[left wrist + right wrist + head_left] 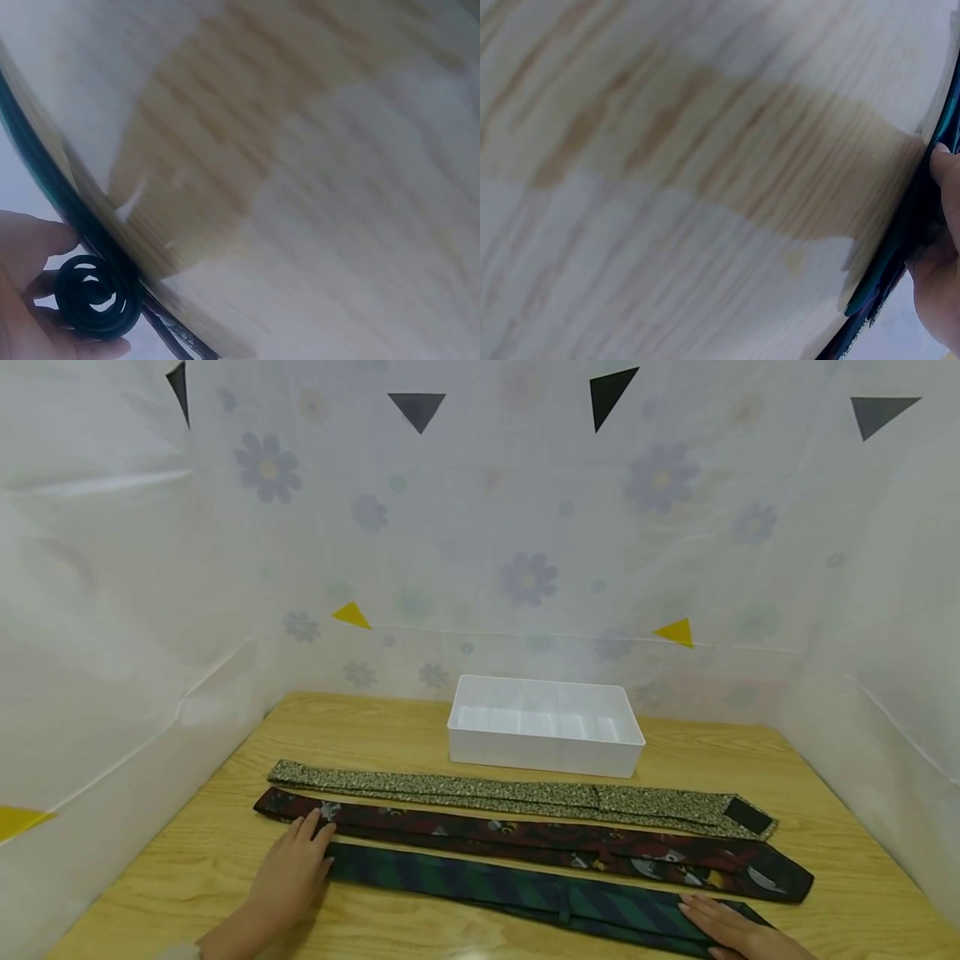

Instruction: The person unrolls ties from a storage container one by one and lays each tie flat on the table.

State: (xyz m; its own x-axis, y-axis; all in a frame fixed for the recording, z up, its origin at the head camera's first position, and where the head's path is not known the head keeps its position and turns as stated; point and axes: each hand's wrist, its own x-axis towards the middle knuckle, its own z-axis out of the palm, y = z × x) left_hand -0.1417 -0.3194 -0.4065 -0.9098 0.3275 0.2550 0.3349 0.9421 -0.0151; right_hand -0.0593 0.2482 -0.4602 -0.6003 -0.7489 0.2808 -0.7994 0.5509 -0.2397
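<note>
Nearest the front of the table lies a green and navy striped necktie (450, 877), back side up. My left hand (288, 868) holds its narrow end, which the left wrist view shows wound into a coil (126, 300) between thumb and fingers. In the head view the hand hides that coil. At the wide end, my right hand (738, 931) rests on the necktie with its fingers extended. Just beyond is a dark red patterned necktie (525, 833), overlapped by the left fingertips in the head view. Behind it stretches a gold-and-black speckled necktie (487, 788).
A white rectangular box (540, 753) with an open top stands at the back of the wooden table (360, 735). Pale flowered sheeting (480, 527) with black and yellow triangles walls off the back and both sides.
</note>
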